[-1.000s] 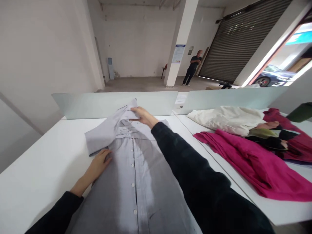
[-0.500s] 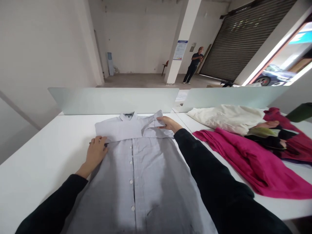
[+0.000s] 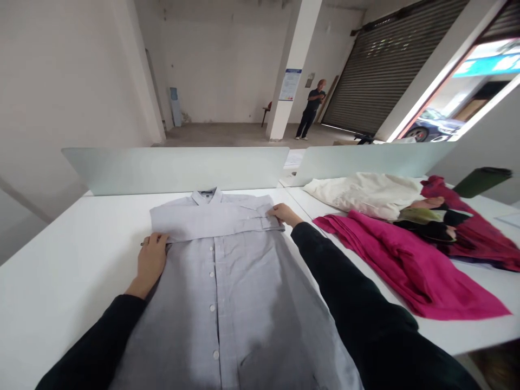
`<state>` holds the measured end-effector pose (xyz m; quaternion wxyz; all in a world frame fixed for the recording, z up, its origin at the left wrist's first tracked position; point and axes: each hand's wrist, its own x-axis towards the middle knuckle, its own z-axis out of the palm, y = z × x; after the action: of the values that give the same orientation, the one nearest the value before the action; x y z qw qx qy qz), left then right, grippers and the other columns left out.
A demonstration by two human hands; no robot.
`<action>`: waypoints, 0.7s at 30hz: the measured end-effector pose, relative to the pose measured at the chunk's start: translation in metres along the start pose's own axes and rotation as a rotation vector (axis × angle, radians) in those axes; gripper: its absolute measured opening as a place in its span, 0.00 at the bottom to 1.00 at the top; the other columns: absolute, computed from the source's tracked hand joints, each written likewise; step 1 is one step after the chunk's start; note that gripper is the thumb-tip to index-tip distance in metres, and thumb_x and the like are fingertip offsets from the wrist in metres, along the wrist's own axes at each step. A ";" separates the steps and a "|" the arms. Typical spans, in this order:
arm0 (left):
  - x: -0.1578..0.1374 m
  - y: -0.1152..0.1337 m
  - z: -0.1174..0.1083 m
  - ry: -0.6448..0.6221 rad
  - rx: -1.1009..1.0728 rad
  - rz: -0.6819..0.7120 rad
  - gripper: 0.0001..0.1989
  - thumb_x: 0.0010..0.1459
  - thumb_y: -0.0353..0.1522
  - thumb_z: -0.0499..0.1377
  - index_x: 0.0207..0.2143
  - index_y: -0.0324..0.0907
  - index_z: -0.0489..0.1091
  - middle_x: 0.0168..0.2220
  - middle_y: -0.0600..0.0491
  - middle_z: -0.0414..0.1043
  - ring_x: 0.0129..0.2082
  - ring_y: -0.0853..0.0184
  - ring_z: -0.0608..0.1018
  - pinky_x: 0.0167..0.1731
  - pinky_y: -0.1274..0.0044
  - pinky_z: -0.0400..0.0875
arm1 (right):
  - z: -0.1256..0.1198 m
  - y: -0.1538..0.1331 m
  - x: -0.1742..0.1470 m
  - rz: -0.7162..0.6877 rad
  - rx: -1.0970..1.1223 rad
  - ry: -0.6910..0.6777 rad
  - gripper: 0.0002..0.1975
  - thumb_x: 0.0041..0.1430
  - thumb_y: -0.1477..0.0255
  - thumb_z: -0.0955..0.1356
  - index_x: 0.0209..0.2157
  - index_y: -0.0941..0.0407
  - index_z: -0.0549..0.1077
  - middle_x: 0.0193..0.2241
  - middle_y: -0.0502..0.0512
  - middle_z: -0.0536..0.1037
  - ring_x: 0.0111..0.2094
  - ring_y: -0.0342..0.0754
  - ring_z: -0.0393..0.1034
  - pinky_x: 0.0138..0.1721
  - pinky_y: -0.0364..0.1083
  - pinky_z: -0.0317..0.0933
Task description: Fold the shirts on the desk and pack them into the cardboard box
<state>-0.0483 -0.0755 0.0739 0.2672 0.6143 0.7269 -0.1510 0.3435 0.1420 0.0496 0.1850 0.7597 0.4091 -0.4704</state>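
Note:
A light grey button-up shirt [image 3: 244, 292] lies front side up, its collar at the far end and white buttons down the middle. One sleeve [image 3: 211, 219] is laid straight across the chest, its cuff end at the right. My right hand [image 3: 286, 215] is closed, pinching that cuff end near the shirt's right edge. On the opposite side, my left hand [image 3: 151, 262] has its fingers bent together over the shirt's edge, just below the folded sleeve. Its fingertips are partly hidden against the cloth.
The shirt rests on a white table [image 3: 52, 281] with a frosted divider [image 3: 182, 169] along its back. To the right lie a bright pink garment [image 3: 406, 260], a cream garment [image 3: 361, 192] and other dark and red clothes [image 3: 483, 233]. A person [image 3: 311, 108] stands beyond, near a roller shutter [image 3: 394, 70].
My right hand has lowered the raised sleeve end, so the sleeve now lies flat and straight across the chest. My left hand's fingers have drawn together at the shirt's edge. The view has shifted slightly.

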 end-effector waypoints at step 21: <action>-0.002 -0.004 0.002 0.001 -0.133 -0.121 0.14 0.61 0.26 0.48 0.44 0.39 0.70 0.45 0.43 0.67 0.47 0.56 0.69 0.45 0.67 0.70 | 0.142 -0.122 0.003 -0.543 -0.523 0.005 0.11 0.57 0.74 0.66 0.39 0.54 0.79 0.43 0.57 0.80 0.47 0.52 0.72 0.48 0.43 0.61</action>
<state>-0.0519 -0.0786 0.0729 0.2977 0.5504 0.7711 -0.1178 0.1669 0.1216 -0.0100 0.2402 0.5519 0.7024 -0.3799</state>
